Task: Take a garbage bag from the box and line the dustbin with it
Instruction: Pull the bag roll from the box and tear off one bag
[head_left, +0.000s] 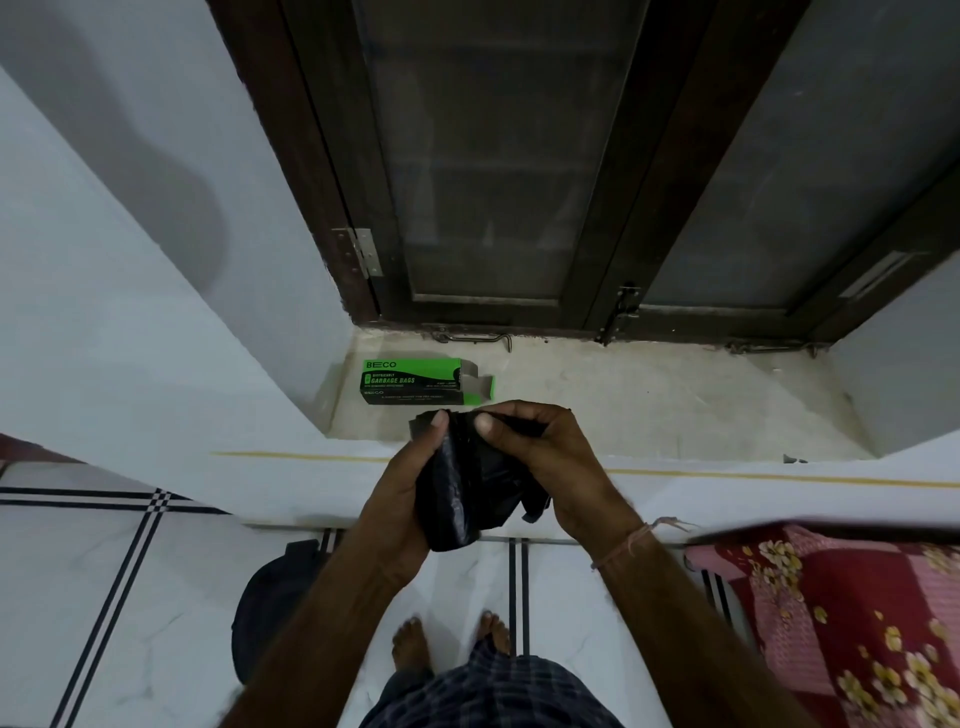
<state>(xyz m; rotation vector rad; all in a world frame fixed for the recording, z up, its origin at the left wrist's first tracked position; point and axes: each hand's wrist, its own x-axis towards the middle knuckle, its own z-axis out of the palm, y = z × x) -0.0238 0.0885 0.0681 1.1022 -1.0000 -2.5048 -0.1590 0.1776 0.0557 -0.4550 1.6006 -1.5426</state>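
A crumpled black garbage bag hangs between both hands above the window ledge's front edge. My left hand grips its lower left side, thumb pressed on the top edge. My right hand pinches the bag's upper edge with thumb and fingers. Just behind the hands, the green and black garbage bag box lies on the stone ledge with its right end flap open. A dark round dustbin stands on the floor at the lower left, partly hidden by my left forearm.
A dark wooden window with closed panes rises behind the ledge. White walls flank the recess on both sides. A bed with a red floral cover fills the lower right. My bare feet stand on white tiles with black stripes.
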